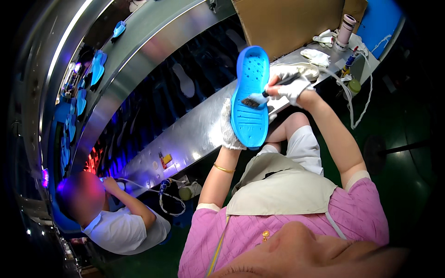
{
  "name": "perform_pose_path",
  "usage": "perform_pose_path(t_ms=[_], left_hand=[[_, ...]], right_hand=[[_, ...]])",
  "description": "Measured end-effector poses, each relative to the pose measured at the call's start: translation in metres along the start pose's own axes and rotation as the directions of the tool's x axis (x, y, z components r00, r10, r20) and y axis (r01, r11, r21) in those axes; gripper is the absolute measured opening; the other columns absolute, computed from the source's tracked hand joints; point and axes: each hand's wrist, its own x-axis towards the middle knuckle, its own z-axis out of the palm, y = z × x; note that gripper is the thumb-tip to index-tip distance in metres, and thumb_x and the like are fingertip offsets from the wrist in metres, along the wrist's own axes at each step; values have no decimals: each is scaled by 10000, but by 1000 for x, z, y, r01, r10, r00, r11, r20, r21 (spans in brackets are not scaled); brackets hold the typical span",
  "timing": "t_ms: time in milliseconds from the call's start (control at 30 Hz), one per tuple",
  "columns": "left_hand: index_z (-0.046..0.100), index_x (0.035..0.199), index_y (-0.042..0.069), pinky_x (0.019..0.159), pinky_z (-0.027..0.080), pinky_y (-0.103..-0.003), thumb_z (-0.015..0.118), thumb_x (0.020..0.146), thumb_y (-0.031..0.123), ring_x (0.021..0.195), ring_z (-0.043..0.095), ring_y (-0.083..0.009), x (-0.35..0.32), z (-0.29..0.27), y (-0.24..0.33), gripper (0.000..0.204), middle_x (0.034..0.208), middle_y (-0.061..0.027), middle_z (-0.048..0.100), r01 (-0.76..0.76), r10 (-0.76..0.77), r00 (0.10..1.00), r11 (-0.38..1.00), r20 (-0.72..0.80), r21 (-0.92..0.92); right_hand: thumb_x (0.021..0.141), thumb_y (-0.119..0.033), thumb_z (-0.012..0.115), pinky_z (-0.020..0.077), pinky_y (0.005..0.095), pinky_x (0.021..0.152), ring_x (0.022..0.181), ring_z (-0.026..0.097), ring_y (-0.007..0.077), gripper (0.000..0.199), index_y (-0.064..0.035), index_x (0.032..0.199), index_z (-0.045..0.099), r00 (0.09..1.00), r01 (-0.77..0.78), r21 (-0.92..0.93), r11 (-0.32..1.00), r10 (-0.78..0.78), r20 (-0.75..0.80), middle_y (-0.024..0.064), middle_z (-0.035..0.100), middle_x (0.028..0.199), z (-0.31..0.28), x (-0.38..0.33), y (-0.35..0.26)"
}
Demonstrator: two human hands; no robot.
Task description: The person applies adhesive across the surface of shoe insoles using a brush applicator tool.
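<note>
My left hand, in a white glove, holds a blue shoe sole upright from behind, its inner side with small holes facing me. My right hand, also gloved, grips a small dark-handled brush whose bristles rest on the middle of the sole. Both hands are raised over the edge of a metal workbench.
A conveyor with dark belt carries sole shapes beside the bench. More blue soles lie at the far left. A cardboard box, a white cylinder container, rags and small bottles crowd the bench end. Another person in white works at lower left.
</note>
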Motion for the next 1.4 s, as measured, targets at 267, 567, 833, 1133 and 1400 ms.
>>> perform_pose_path(t_ms=[267,567,833,1133,1400], left_hand=[[286,1483,-11,988,473,-574,363,943,618,1196,531,-468,-18,16,-6,833,1393,-270,466,78,-82,995,995,62,70],[404,1428,33,1005,474,-545,387,964,565,1150,587,-395,-25,-5,15,706,1347,-219,536,-43,55,989,995,-138,91],[400,1415,0,970,505,-510,413,944,600,1077,621,-411,-32,14,11,763,1269,-233,583,-58,69,996,980,-50,193],[503,1342,84,909,511,-571,345,967,603,1023,634,-340,-17,3,42,660,1202,-140,629,-211,265,916,957,-301,202],[454,1384,127,934,496,-501,421,952,608,1099,569,-306,-21,3,37,647,1276,-100,568,-156,316,802,930,-507,333]], right_hand=[[802,-55,772,520,251,683,717,620,119,135,-50,860,650,884,175,-165,971,-229,-407,50,664,815,-38,39,13],[781,61,753,534,297,843,933,650,139,208,-46,944,683,932,360,-144,922,-348,103,72,700,991,46,-50,15],[718,54,746,519,312,721,780,663,241,195,-53,861,667,699,662,-529,531,-692,180,105,682,878,15,-19,-14],[756,44,763,522,287,779,841,652,175,188,-41,896,671,877,457,-392,798,-479,46,80,695,937,17,-47,-16],[770,11,788,537,260,803,850,639,125,179,-38,900,675,948,297,-228,927,-315,-45,60,675,913,26,-47,2]])
